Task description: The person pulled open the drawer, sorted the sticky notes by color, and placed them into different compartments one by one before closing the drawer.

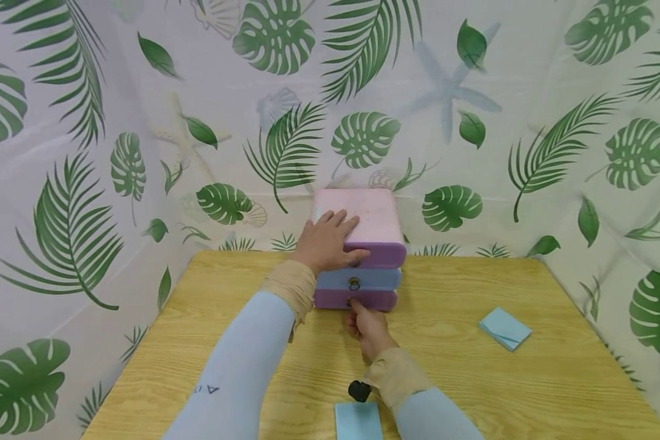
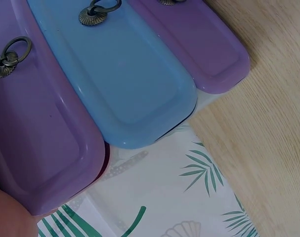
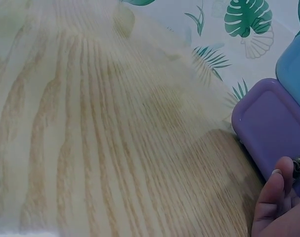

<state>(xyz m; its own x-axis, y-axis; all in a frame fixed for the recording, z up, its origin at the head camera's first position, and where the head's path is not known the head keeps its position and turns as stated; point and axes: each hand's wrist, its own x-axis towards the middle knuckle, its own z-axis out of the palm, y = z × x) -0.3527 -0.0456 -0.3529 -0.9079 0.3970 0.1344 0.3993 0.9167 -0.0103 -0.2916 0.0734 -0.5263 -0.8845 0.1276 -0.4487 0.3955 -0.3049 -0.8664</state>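
Observation:
A small chest of drawers with a pink top [image 1: 376, 208] stands at the table's far side. Its front shows a purple top drawer [image 2: 46, 123], a blue middle drawer [image 2: 120, 74] and a purple bottom drawer [image 3: 271, 118], each with a bronze ring pull. My left hand [image 1: 327, 241] rests on the chest's top left part, fingers spread, thumb at the top drawer's front. Low in front, my right hand [image 1: 370, 330] pinches the bottom drawer's ring pull [image 3: 297, 168], partly hidden by the fingers.
On the wooden table [image 1: 451, 391], a folded light blue sheet [image 1: 505, 329] lies to the right. Another light blue sheet [image 1: 359, 421] is at the near edge, beside my right forearm. A leaf-patterned cloth [image 1: 451, 159] hangs close behind the chest and along both sides.

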